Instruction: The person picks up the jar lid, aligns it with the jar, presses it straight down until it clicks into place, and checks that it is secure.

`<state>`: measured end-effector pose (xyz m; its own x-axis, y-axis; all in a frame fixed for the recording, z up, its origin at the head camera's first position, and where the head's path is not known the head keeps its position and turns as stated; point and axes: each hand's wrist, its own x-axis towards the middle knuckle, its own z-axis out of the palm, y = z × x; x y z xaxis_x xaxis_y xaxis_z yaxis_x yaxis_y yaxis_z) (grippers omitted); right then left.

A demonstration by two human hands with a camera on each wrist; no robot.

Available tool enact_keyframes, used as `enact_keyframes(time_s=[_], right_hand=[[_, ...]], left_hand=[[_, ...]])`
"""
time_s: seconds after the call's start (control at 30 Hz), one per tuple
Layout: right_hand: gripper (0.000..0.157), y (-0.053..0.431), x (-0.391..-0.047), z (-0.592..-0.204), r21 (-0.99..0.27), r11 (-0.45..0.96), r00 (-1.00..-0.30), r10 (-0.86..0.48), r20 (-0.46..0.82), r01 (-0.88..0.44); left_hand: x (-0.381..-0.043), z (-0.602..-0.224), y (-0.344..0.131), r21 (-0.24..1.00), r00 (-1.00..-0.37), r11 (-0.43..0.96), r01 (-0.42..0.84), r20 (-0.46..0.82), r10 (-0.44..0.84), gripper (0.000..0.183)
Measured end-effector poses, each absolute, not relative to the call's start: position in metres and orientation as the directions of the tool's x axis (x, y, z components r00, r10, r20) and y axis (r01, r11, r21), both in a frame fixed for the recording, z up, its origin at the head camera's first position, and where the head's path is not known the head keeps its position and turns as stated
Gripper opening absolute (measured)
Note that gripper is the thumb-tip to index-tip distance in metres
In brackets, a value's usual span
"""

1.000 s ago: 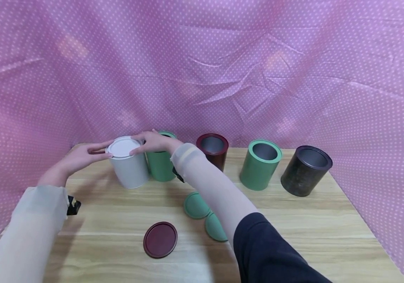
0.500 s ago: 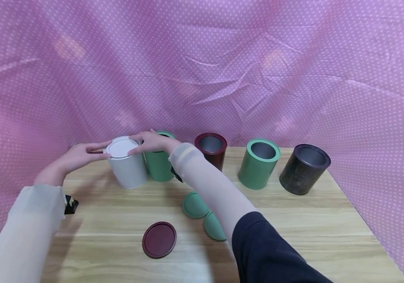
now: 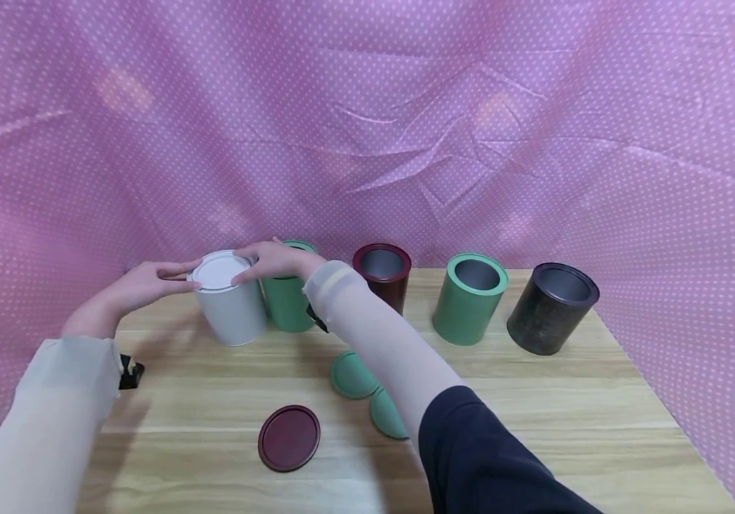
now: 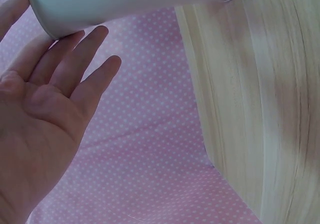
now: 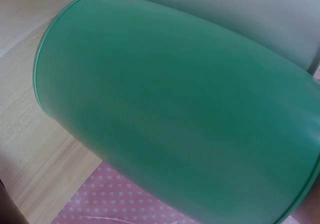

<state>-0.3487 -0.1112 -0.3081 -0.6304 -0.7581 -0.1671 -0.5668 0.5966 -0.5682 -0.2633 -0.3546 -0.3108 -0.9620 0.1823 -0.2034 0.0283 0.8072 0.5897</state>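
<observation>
A white can (image 3: pixel 233 314) with a white lid (image 3: pixel 218 273) on top stands at the back left of the table. My left hand (image 3: pixel 138 289) reaches it from the left, thumb and fingertips touching the rim. In the left wrist view the fingers of my left hand (image 4: pixel 55 93) are extended, some fingertips against the can (image 4: pixel 115 3). From the right, my right hand (image 3: pixel 273 258) rests its thumb and fingers on the lid's edge. Just behind that hand stands an uncovered green can (image 3: pixel 288 307), which fills the right wrist view and hides the right fingers there.
A dark red can (image 3: pixel 390 291), a second green can (image 3: pixel 467 314) and a black can (image 3: pixel 543 321) stand uncovered along the back. Two green lids (image 3: pixel 353 375) and a dark red lid (image 3: pixel 288 438) lie on the wooden table (image 3: pixel 534 428). Pink dotted cloth (image 3: pixel 367 128) hangs behind.
Both hands stay at the white can's top with almost the same hold. The whole head view shifts slightly left; no can or lid visibly moves on the table.
</observation>
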Motion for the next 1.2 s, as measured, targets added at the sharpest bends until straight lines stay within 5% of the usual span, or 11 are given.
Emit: enact_keyframes(time_s=[1.2], right_hand=[[0.074, -0.11, -0.34, -0.305, -0.545, 0.608, -0.619, -0.761, -0.194, -0.577]], left_hand=[[-0.258, -0.308, -0.354, 0.557, -0.958, 0.829, 0.051, -0.207, 0.198, 0.077]])
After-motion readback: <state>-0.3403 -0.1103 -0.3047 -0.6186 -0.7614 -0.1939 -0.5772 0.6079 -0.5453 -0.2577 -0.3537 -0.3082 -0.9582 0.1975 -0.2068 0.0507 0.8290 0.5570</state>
